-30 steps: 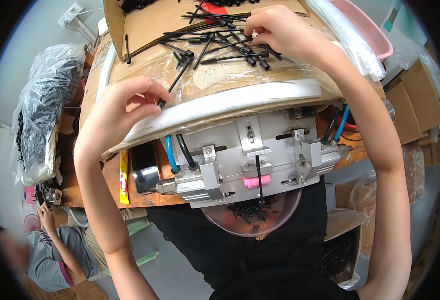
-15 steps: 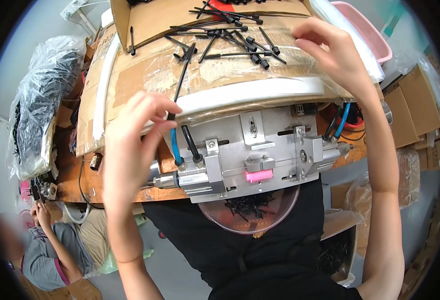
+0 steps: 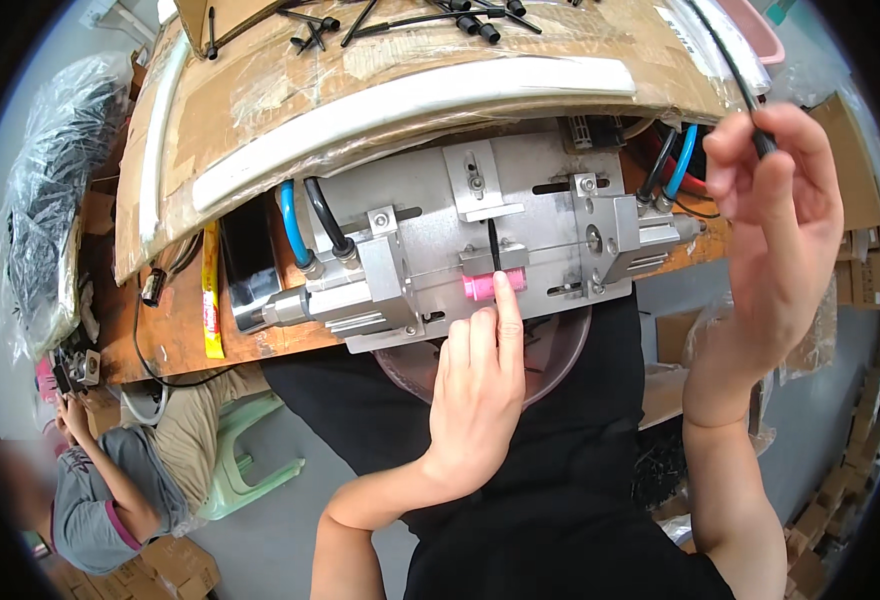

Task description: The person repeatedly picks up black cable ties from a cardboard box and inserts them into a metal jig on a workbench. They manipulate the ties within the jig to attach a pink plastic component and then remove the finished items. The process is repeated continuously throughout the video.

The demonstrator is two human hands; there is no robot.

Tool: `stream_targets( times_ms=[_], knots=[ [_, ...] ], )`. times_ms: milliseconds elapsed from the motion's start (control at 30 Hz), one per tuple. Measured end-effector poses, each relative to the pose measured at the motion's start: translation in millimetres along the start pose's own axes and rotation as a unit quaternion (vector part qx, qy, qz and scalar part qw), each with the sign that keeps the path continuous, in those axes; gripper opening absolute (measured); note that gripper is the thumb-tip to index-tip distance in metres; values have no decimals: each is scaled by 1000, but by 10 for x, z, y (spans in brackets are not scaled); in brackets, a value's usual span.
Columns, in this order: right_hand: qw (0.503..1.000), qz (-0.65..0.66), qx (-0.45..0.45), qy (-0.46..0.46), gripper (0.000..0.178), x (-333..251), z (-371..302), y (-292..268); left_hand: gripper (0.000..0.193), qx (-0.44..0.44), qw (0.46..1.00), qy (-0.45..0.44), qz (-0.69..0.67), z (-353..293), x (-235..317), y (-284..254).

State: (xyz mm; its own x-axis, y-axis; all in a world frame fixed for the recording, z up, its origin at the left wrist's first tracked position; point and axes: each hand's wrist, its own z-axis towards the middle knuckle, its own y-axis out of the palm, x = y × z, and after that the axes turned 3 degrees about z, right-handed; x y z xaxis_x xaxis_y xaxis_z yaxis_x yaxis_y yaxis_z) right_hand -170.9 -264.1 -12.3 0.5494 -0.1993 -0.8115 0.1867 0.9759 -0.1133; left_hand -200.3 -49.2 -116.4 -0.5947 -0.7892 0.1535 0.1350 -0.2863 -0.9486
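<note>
My left hand (image 3: 475, 395) lies over the front of a metal clamping fixture (image 3: 430, 250), its index finger stretched out and the other fingers loosely bent. That fingertip presses on the lower end of a short black rod (image 3: 494, 243), which lies across a small metal block by a pink piece (image 3: 479, 286). The rod's far end reaches the upright bracket (image 3: 474, 180). Off to the right, my right hand (image 3: 780, 220) is raised, pinching the thick end of another black rod (image 3: 728, 58) between thumb and fingers. That rod points up and away.
More black rods (image 3: 440, 18) lie on the cardboard (image 3: 360, 110) behind the fixture. Blue and black hoses (image 3: 293, 225) run into its cylinders. A clear bowl (image 3: 560, 350) sits beneath its front edge. A co-worker (image 3: 125, 480) sits at the far left.
My left hand has come down from the cardboard's edge to the fixture, where a black rod now lies. My right hand has moved right and down, now with a black rod. The view has shifted.
</note>
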Motion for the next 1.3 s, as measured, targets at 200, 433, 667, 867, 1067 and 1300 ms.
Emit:
stream_targets(
  times_ms=[200, 433, 667, 867, 1067, 1300],
  knots=[
    [995, -96, 17, -27, 30, 99, -487, 273, 71, -33, 999, -6, 5, -2, -16, -19],
    [960, -247, -130, -21, 66, 400, -1091, 661, 74, -35, 991, -39, -123, -79, -11, -285],
    [956, -230, -183, 22, 67, 538, -1077, 841, 77, -21, 983, -56, -174, -223, -135, -414],
    [943, -241, -228, 23, 67, 354, -893, 749, 78, -1, 981, -50, -187, -104, -303, -624],
    [878, -384, -128, -256, 27, 294, 527, 757, 26, 186, 978, -13, -90, 1090, -1324, -941],
    [824, -429, -310, -201, 12, 719, 1904, 1188, 26, 21, 986, 101, -130, 2025, -2093, -957]
  ],
)
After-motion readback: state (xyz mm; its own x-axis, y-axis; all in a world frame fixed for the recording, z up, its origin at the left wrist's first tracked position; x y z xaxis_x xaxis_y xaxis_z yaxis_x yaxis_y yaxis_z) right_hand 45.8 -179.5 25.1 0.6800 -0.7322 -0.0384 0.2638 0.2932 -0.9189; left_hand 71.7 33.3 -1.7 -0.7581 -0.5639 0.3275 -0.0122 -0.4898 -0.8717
